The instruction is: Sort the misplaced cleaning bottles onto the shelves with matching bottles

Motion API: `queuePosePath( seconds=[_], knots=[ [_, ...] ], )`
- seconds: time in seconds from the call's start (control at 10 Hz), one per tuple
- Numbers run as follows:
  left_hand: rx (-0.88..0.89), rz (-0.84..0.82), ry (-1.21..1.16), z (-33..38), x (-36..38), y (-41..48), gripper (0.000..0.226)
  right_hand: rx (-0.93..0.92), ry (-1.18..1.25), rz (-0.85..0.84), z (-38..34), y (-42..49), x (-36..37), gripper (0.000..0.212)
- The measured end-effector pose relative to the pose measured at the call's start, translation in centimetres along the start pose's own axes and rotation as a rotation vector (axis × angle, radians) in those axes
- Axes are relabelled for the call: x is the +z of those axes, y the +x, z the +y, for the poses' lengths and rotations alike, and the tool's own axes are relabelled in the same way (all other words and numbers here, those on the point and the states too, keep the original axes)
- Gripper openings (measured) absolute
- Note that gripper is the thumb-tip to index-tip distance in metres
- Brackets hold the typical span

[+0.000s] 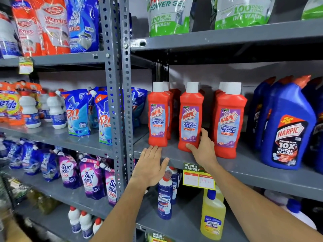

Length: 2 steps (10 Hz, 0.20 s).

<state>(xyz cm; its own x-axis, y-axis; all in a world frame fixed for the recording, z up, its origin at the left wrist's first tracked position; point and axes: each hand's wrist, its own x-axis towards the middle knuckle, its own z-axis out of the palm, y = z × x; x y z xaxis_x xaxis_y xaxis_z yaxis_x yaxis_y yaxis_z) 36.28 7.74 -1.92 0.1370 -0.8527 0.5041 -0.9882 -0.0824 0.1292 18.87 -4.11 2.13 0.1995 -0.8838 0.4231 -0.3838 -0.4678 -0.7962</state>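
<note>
Three rows of red Harpic bathroom cleaner bottles with white caps stand on the middle grey shelf (253,170). My right hand (202,151) wraps around the base of the middle front red bottle (190,117), thumb on its right side. My left hand (150,166) is open, palm down, its fingertips touching the shelf edge just below the left front red bottle (159,116). The right front red bottle (229,123) stands untouched. Blue Harpic toilet cleaner bottles (286,130) stand further right on the same shelf.
Below, a blue Domex bottle (165,198) and a yellow bottle (212,215) stand on the lower shelf behind a yellow price tag (199,179). Green detergent pouches (167,16) sit above. A perforated grey upright (120,102) separates the left rack of pouches and small white bottles (29,110).
</note>
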Motion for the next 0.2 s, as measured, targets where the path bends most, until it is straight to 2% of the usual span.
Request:
queuePosePath(
  seconds=[0.2],
  knots=[
    [-0.021, 0.007, -0.026, 0.18, 0.17, -0.07, 0.071, -0.044, -0.015, 0.069, -0.24, -0.82, -0.28, 0.082]
  ],
)
